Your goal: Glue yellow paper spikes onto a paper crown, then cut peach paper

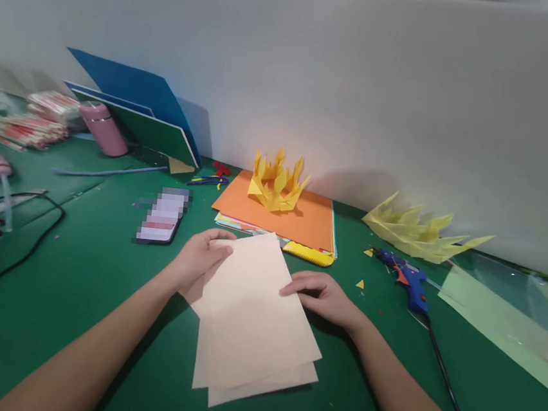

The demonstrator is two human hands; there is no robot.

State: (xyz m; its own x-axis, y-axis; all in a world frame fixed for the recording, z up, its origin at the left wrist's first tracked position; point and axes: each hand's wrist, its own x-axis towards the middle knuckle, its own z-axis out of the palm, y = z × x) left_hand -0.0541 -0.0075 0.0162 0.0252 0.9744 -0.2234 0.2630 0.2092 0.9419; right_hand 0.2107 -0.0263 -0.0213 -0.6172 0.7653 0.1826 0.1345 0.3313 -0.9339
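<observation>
Several pale cream paper sheets [256, 320] lie fanned and overlapping between my hands, their lower edges spread unevenly. My left hand [201, 256] pinches them at the upper left, thumb on top. At the right edge, my right hand [318, 294] has its fingers curled on the sheets, the thumb side partly hidden. Just beyond the papers is a yellow utility knife [309, 254], next to a stack of coloured paper with an orange sheet [236, 198] on top. A folded yellow paper crown [278, 190] stands on that stack.
On the right are a pale yellow paper crown [421, 232], a blue glue gun [407, 280] with its cord, and light green paper [495, 324]. Leftward are a phone [165, 216], a pink bottle [104, 128], blue and green boards [134, 95], and a black cable [31, 253]. A white wall stands behind.
</observation>
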